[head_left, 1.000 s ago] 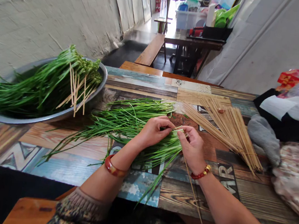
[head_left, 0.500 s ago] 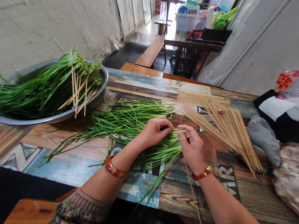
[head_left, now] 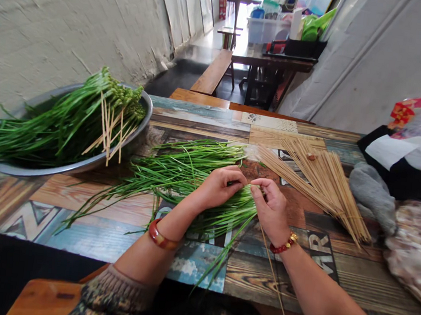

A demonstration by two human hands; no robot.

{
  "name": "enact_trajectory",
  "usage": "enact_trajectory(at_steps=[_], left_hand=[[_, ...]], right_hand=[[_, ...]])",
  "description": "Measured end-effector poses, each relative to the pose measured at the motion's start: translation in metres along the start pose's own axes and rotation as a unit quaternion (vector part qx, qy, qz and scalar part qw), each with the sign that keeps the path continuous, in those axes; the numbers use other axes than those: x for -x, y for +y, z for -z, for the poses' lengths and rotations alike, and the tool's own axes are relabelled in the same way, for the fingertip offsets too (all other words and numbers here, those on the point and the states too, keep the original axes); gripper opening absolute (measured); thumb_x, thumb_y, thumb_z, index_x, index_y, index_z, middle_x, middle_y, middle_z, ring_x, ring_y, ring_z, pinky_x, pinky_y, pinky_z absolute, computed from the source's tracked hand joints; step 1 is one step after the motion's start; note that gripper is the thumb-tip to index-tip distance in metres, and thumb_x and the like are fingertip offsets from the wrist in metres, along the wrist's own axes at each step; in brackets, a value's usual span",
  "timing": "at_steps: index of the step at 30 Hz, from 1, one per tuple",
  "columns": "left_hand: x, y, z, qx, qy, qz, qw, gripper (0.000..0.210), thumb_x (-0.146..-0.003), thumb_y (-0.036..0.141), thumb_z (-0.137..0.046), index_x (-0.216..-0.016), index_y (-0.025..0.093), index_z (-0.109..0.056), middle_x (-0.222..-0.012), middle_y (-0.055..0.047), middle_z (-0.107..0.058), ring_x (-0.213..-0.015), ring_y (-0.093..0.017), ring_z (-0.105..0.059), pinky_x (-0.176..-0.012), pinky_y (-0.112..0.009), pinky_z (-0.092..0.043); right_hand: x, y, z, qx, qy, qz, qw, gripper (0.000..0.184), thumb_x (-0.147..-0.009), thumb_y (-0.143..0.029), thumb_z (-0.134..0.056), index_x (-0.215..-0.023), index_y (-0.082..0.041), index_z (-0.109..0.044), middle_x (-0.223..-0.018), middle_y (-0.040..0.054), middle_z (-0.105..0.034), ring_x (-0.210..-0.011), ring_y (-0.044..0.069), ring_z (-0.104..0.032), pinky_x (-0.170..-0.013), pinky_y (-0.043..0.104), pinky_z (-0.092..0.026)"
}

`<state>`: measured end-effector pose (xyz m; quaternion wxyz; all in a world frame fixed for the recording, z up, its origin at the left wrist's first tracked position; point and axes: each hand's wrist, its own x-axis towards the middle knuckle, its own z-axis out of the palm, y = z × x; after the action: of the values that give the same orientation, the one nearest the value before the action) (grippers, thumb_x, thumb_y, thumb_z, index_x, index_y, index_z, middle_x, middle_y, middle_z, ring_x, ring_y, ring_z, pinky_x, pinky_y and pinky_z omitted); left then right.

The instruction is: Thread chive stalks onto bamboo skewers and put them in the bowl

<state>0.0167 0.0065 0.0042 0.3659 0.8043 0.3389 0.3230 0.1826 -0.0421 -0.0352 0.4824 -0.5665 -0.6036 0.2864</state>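
Observation:
My left hand is closed in a pinch on the pale stem ends of some garlic chives. Just right of it, my right hand has thumb and forefinger pinched at the same stem ends. A thin bamboo skewer runs from under my right hand toward the table's near edge; its upper end is hidden by the fingers. More loose chives lie spread beyond and to the left of my hands. The exact contact at the fingertips is too small to make out.
A metal basin at the left holds chives threaded on skewers. To the right, a fan of bamboo skewers lies on the patterned table. Plastic bags fill the right edge. Behind stand a bench and another table.
My right fingertips have closed in slightly on the stem ends, the forefinger curling toward the thumb. My left hand and the surrounding things stay nearly in place.

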Motion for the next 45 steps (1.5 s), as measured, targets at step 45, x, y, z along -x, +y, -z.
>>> enact_trajectory(at_steps=[45], left_hand=[[-0.010,0.031,0.036,0.247,-0.032,0.284,0.926,0.045,-0.058,0.049,-0.078,-0.071,0.008,-0.066,-0.061,-0.004,-0.065,-0.047,-0.009,-0.053,-0.048,-0.021,-0.039]], right_hand=[[-0.013,-0.021,0.019,0.007,-0.044,0.126,0.991,0.023,-0.091,-0.028,-0.045,-0.075,-0.021,-0.061,-0.067,0.0003,-0.063,-0.061,0.015,-0.058,-0.059,0.025,-0.041]])
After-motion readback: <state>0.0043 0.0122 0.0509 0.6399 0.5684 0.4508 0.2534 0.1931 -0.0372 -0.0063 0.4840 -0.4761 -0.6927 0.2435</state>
